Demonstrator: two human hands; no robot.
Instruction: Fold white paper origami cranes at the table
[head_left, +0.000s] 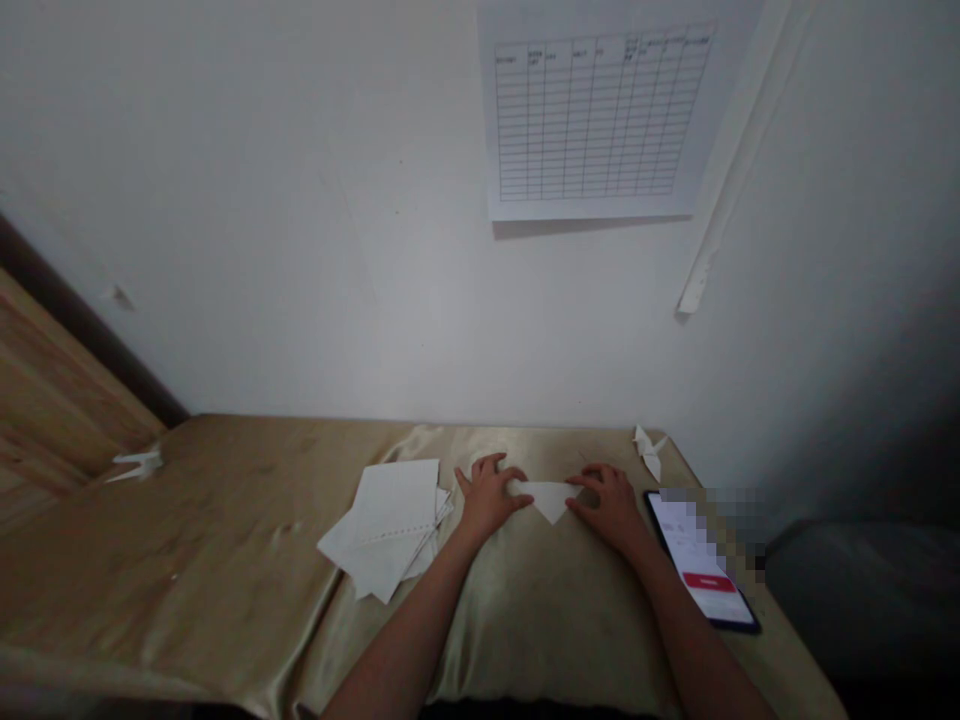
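Note:
A small white sheet of paper folded into a triangle (pixel 553 502) lies on the cloth-covered table, its point toward me. My left hand (pixel 491 492) pinches its left corner between thumb and index finger, the other fingers curled or spread above the cloth. At the opposite corner, my right hand (pixel 607 502) grips the paper in a similar pinch. Just left of my left hand rests a loose pile of white paper sheets (pixel 394 520), turned at different angles. A folded white paper figure (pixel 649 453) sits beyond my right hand.
Right of my right forearm lies a phone (pixel 705 560) with its screen lit. The gold satin cloth (pixel 225 560) has folds and wrinkles. More folded white paper (pixel 137 463) is at the far left, near a wooden panel (pixel 67 390). A printed table sheet (pixel 600 120) hangs on the wall.

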